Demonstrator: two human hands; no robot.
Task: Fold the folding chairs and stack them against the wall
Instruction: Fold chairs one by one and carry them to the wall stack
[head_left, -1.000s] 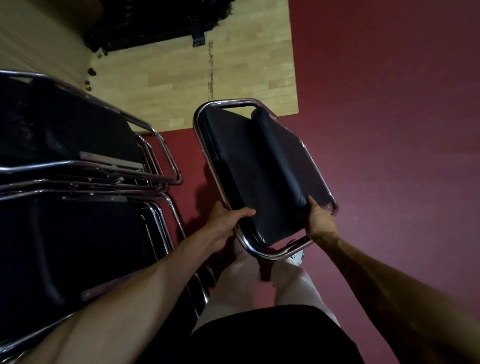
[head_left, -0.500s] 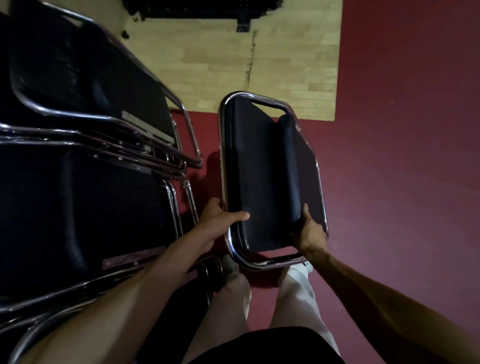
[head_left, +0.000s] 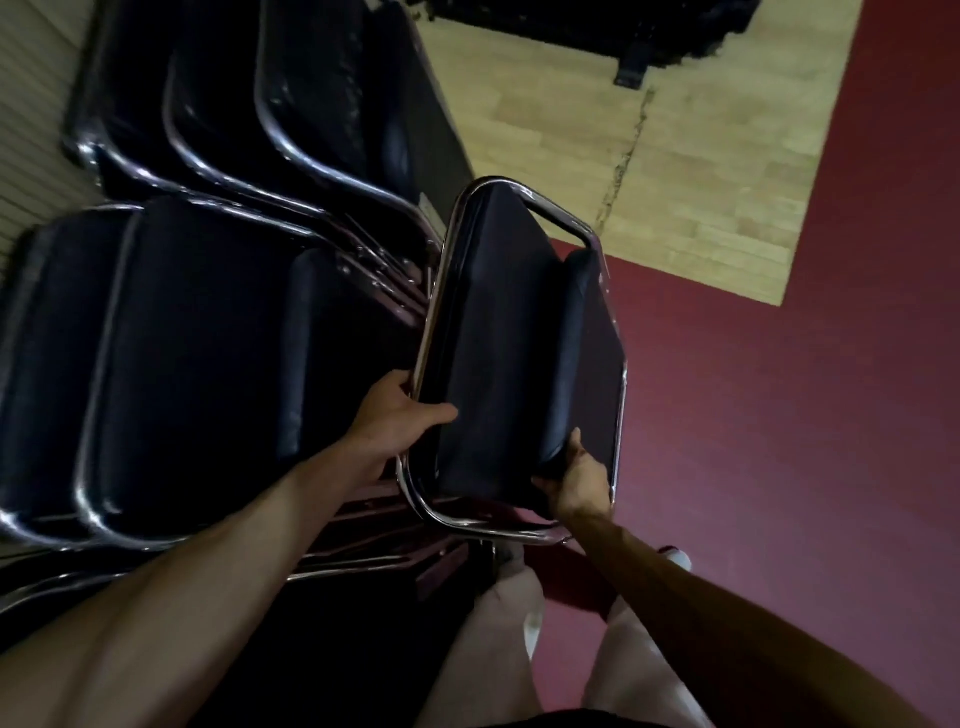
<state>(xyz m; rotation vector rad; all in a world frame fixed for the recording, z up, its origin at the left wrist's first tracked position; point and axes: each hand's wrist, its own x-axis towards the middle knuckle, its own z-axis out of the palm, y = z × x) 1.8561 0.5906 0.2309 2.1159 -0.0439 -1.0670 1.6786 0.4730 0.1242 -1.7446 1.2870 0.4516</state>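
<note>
Left hand (head_left: 395, 422) and right hand (head_left: 577, 480) gripping the chair (head_left: 498, 338), I've swung it close beside the stack (head_left: 197, 353); leaning it comes next.

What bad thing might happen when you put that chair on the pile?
The left hand grips the folded chair by its frame, on the side facing the stacked chairs. Its fingers might get pinched between the metal tubes as the chair goes in. The right hand holds only the seat's lower edge. If it slips, the chair may drop onto the legs just below.
</note>
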